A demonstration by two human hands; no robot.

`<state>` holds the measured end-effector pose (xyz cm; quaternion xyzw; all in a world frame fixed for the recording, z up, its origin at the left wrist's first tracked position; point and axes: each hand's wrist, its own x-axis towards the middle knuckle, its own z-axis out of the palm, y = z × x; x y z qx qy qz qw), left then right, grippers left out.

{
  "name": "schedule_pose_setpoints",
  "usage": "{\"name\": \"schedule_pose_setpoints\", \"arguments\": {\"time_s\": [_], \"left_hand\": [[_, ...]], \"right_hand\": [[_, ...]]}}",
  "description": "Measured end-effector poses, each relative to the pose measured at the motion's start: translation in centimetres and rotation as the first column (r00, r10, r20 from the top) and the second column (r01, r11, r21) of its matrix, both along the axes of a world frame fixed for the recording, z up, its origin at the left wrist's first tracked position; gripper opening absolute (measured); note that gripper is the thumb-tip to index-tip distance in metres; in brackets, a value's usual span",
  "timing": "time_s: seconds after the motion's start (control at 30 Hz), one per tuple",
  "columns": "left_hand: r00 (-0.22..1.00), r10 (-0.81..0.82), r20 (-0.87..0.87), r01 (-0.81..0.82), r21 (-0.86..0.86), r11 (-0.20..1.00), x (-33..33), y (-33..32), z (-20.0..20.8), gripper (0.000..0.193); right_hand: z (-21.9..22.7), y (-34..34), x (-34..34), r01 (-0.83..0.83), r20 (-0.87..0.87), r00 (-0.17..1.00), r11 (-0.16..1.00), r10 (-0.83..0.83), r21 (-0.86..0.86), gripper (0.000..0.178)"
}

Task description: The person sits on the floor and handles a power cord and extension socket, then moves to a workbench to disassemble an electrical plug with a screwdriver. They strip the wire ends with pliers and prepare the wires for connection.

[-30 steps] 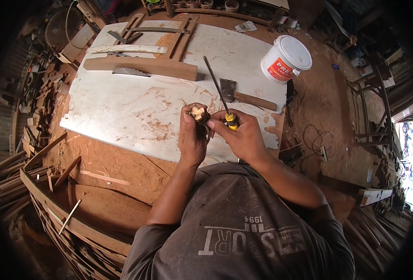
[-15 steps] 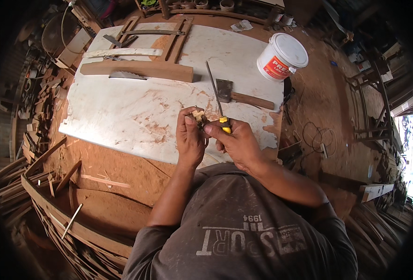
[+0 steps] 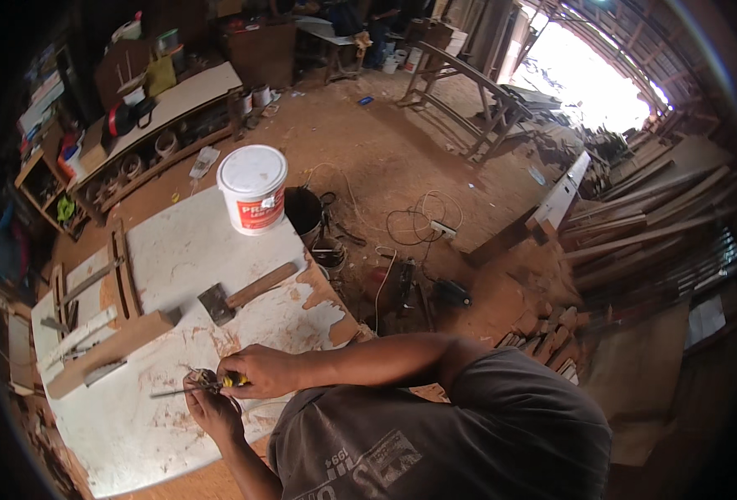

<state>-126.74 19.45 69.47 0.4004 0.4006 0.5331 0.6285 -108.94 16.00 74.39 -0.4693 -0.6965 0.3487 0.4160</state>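
My right hand (image 3: 260, 372) is closed around the yellow and black handle of a screwdriver (image 3: 168, 393), whose long thin shaft points left over the worktop. Close against it, my left hand (image 3: 212, 408) is closed with its fingers bent round a small object; its kind is hidden among the fingers. Both hands are above the scuffed white worktop (image 3: 164, 433). Beyond them lies a hammer (image 3: 215, 305) with a dark square head and a wooden handle. To the left are a thick wooden board (image 3: 110, 357) and a thin metal blade (image 3: 106, 373) beside it.
A white lidded bucket (image 3: 252, 204) with a red label stands at the worktop's far edge. A slatted wooden frame (image 3: 123, 275) lies at the left. Cables (image 3: 435, 221) trail over the floor, a trestle (image 3: 468, 104) stands farther off, and stacked planks (image 3: 643, 225) lie at right.
My view has swung to the right, bringing in the doorway and floor. The screwdriver's shaft, upright before, now points left across my left hand. My hands remain close together.
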Motion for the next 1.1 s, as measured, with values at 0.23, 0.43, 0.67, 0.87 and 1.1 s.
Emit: {"name": "schedule_pose_setpoints", "arguments": {"time_s": [0.23, 0.43, 0.67, 0.87, 1.1], "left_hand": [[0.993, 0.034, -0.113, -0.019, 0.126, 0.992, 1.0, -0.7, 1.2, 0.031], [0.99, 0.14, -0.012, -0.141, -0.111, 0.984, 1.0, 0.4, 0.7, 0.029], [0.965, 0.083, 0.25, -0.03, -0.208, 0.978, 0.2, 0.6, 1.0, 0.044], [0.894, 0.115, 0.433, -0.038, -0.184, 0.982, -0.4, 0.9, 1.9, 0.039], [0.9, 0.118, 0.42, -0.095, -0.076, 0.993, -1.4, 0.7, 3.1, 0.038]], "right_hand": [[0.0, -0.8, -1.4, 0.163, 0.053, 0.986, 0.983, -0.159, -0.084, 0.036], [0.2, -0.7, -3.0, 0.225, -0.063, 0.963, 0.912, -0.261, -0.342, 0.049], [-0.9, -0.1, -3.0, 0.238, -0.05, 0.967, 0.954, -0.25, -0.181, 0.038], [0.1, 1.0, -2.9, 0.169, -0.045, 0.982, 0.961, -0.183, -0.22, 0.033], [3.0, 1.3, -1.8, 0.037, -0.17, 0.982, 0.966, -0.082, -0.254, 0.027]]}}
